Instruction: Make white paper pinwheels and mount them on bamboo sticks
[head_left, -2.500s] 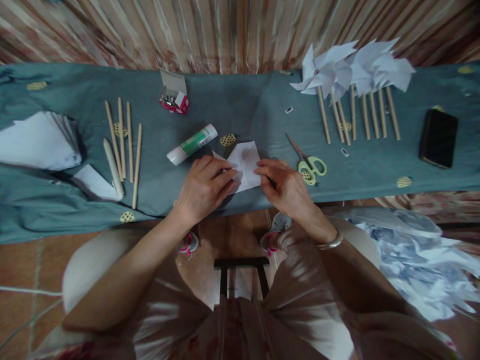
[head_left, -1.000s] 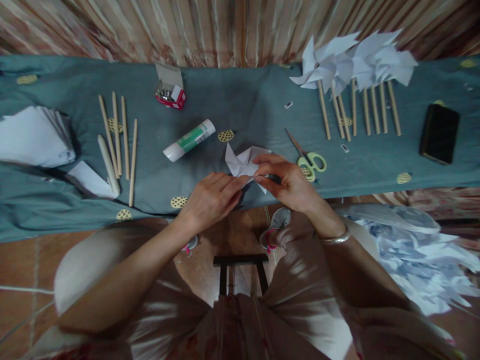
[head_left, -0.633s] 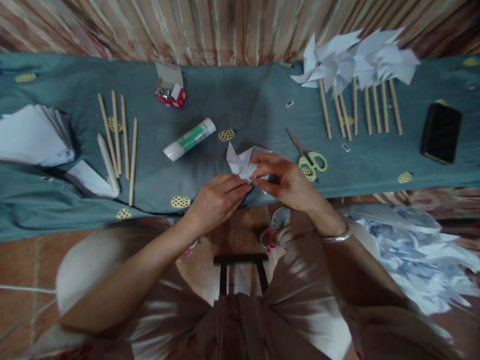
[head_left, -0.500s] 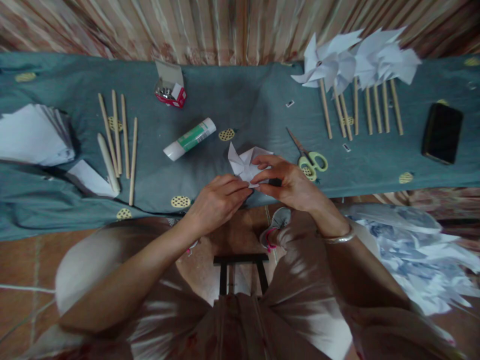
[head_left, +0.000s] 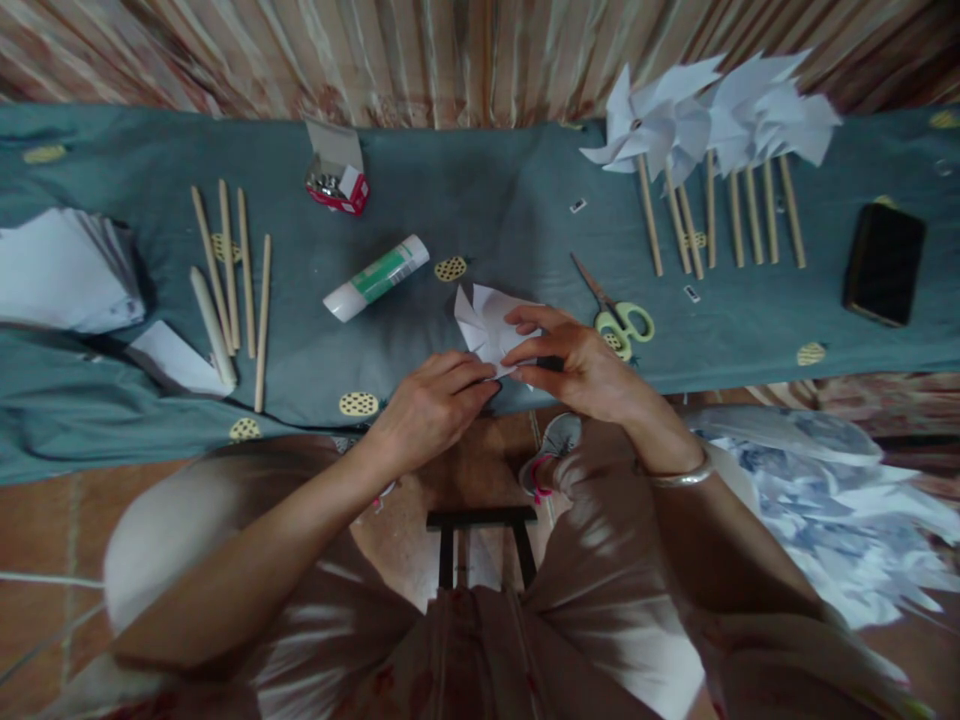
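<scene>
A white paper pinwheel [head_left: 486, 322], with one pointed blade raised at its left, is held between both hands near the table's front edge. My left hand [head_left: 439, 400] is closed on its lower left edge, the fingertips pinched together. My right hand [head_left: 566, 362] curls over the right side, fingers pressing on the paper and partly covering it. Just right of that hand lie scissors [head_left: 616, 318] with light green handles. To the upper left rests a green and white glue stick [head_left: 376, 278].
Several wooden sticks [head_left: 234, 275] and a paper stack [head_left: 67, 270] lie at left, near an opened red box [head_left: 337, 185] of small metal pieces. Finished pinwheels [head_left: 712, 120] on sticks and a black phone [head_left: 885, 264] lie at right. A plastic bag [head_left: 832, 510] of papers is below.
The pinwheel's upper right part now looks flatter and more spread out, with a broader paper face showing. Both hands keep nearly the same place and grip. The view has shifted slightly.
</scene>
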